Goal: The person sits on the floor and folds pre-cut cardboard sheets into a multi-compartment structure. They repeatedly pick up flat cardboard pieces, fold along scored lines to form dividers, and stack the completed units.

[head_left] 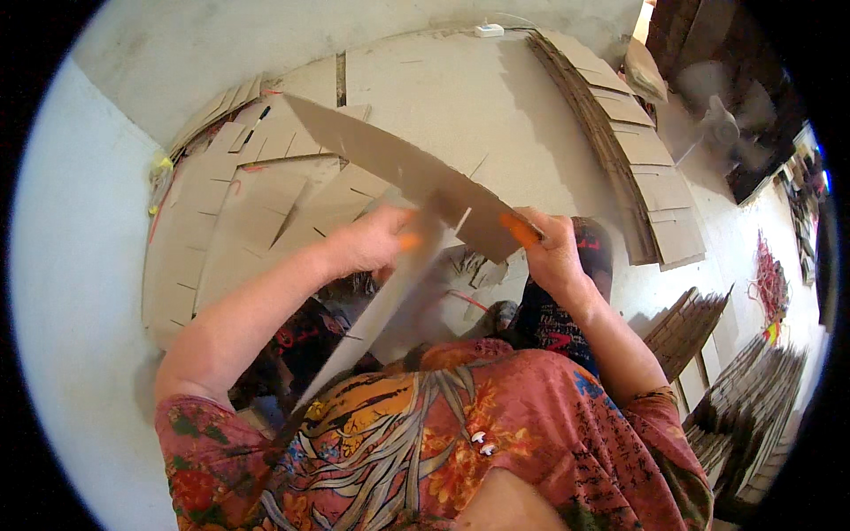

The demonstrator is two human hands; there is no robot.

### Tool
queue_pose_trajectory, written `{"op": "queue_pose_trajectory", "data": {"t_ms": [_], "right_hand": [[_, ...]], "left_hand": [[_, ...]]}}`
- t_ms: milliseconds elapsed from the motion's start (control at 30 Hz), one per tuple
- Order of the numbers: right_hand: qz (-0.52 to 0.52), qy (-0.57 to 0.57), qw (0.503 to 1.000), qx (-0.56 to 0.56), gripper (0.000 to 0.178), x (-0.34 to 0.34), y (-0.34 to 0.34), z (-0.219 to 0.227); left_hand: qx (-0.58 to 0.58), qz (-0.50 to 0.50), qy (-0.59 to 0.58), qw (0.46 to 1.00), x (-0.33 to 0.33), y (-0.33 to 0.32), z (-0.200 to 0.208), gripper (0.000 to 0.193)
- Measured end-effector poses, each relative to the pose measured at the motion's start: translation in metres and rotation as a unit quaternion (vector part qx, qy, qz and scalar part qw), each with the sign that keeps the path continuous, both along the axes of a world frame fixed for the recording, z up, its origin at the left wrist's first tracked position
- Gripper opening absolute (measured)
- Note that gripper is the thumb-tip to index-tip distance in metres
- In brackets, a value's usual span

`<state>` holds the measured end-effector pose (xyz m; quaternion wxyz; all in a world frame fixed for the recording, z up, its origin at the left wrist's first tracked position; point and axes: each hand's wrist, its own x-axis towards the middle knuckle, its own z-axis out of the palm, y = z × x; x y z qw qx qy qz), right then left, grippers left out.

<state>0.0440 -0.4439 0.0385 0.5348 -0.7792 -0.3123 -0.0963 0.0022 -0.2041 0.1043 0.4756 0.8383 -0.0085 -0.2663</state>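
Note:
My right hand (556, 252) is closed on the near right end of a long brown cardboard strip (372, 150), which slants away to the far left. A pale slot shows in this strip close to my fingers. My left hand (376, 241) is closed round a second cardboard strip (367, 323), blurred by motion, that runs down toward my lap. The two strips cross in front of me, between my hands; whether they are slotted together I cannot make out. Orange coverings (520, 230) show on fingers of both hands.
Slotted cardboard sheets (257, 199) lie spread at the left. A long row of stacked cardboard strips (633, 150) stands at the right, with a fan (719, 124) beyond. Bundled cardboard pieces (753, 416) and red string (768, 279) are at the lower right. A white power adapter (489, 30) sits at the back.

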Motion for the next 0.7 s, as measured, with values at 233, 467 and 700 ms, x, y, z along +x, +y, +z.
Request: {"op": "queue_pose_trajectory", "data": {"t_ms": [233,467,700], "right_hand": [[-0.03,-0.046,0.998,-0.012,0.022,-0.005,-0.005,0.005],[-0.001,0.05,0.994,-0.101,0.013,-0.004,-0.003,-0.016],[-0.036,-0.038,0.992,-0.112,0.056,-0.009,-0.007,0.014]], "left_hand": [[-0.008,0.021,0.004,1.0,-0.01,-0.006,-0.01,0.028],[-0.055,-0.018,0.009,0.998,-0.01,-0.01,-0.021,0.028],[0.016,0.09,-0.189,0.978,0.005,0.052,-0.052,0.044]]}}
